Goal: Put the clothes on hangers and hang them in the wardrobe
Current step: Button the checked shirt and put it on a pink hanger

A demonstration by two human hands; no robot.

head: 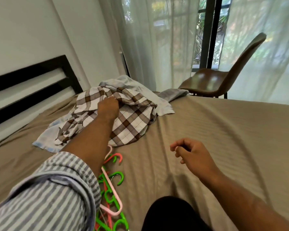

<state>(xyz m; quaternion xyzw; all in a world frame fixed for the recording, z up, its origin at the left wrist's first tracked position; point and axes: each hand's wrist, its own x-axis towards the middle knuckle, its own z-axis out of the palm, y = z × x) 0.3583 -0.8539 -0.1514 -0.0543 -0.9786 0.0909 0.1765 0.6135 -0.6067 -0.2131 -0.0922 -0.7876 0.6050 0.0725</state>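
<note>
A brown-and-white checked shirt (132,120) lies crumpled on the bed, on top of pale blue clothes (137,87). My left hand (108,105) reaches far over it and grips a fold of the checked shirt near its top. My right hand (190,152) hovers over the bare sheet to the right, fingers loosely curled, holding nothing. Several plastic hangers (111,192) in green, pink and coral lie in a heap on the sheet beside my left forearm. No wardrobe is in view.
The bed (215,130) has a taupe sheet and a black slatted headboard (32,84) at the left. A brown chair (215,80) stands beyond the far edge, in front of sheer curtains (165,39) and a window.
</note>
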